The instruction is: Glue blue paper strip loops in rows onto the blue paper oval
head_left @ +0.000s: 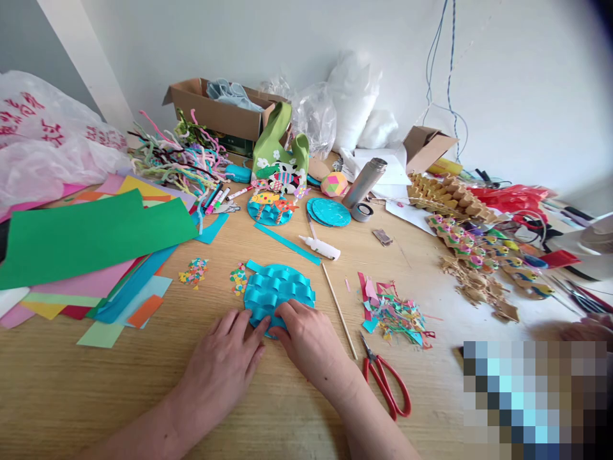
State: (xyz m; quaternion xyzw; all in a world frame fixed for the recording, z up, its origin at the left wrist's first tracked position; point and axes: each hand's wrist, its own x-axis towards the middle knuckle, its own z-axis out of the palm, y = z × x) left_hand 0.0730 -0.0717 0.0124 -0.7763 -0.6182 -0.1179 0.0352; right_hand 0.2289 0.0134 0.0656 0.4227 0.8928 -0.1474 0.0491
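Observation:
A round blue paper disc [280, 291] lies on the table in front of me, covered with rows of looped blue paper strips. My left hand [225, 354] rests at its lower left, fingers stretched out and fingertips touching the edge. On the lower right part, my right hand [304, 332] has its fingers bent and pinched on a blue strip; the exact grip is partly hidden. A loose blue paper strip [287, 243] and a white glue bottle [320, 247] lie beyond the disc. Right of my right hand are a thin wooden stick [339, 310] and red-handled scissors [383, 380].
Paper confetti [193, 273] and green card sheets [96, 236] lie left. Paper scraps [397, 316] are at right. Behind stand a decorated blue disc [271, 214], plain blue discs [329, 212], a steel flask [366, 182] and a cardboard box [186, 102]. Another person's hand [587, 329] shows far right.

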